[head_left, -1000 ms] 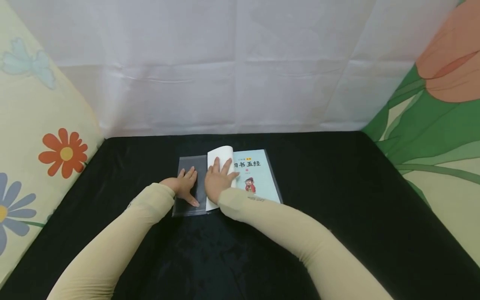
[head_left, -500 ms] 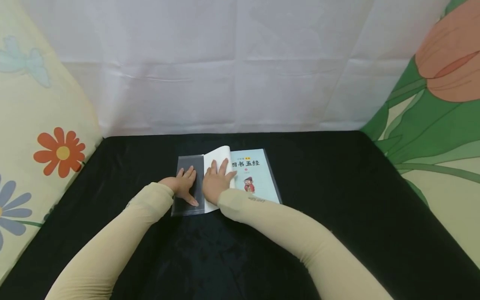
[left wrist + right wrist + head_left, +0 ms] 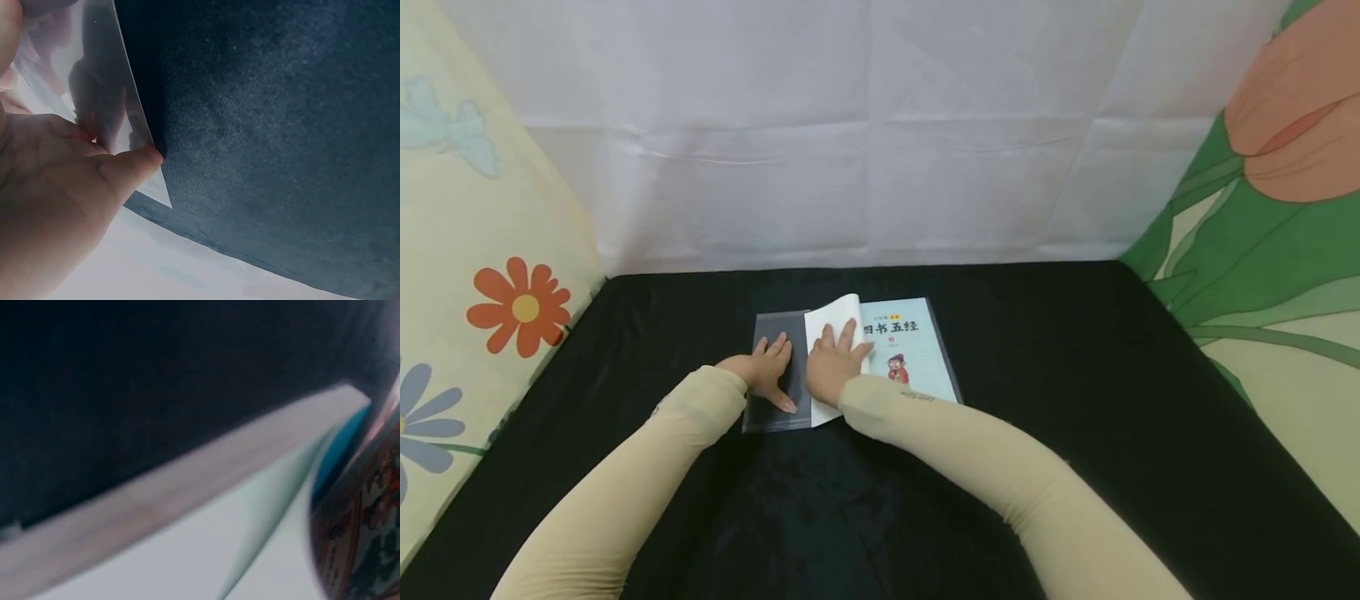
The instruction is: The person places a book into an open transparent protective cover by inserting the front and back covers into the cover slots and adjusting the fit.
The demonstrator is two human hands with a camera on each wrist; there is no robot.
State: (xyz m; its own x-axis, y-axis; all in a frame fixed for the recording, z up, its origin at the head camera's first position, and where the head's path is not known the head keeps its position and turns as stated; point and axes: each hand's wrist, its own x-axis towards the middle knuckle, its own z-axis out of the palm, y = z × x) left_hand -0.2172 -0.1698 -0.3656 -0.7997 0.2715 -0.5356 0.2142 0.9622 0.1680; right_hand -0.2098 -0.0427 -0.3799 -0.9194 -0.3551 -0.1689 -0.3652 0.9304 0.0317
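A book with a light blue cover, dark lettering and a figure in red lies on the black cloth. At its left, a white sheet stands bent up over part of the cover. My right hand rests on this sheet with its fingers spread. Left of it my left hand lies spread on a clear plastic book cover. In the left wrist view the thumb of the left hand touches the shiny plastic sheet near its edge. The right wrist view shows the book's page edges close up, without the hand.
Black cloth covers the table around the book. A white cloth backdrop hangs behind, with flower-printed panels on the left and right.
The white sheet and my right hand have shifted slightly left, uncovering a little more of the lettering. My left hand has stayed nearly still.
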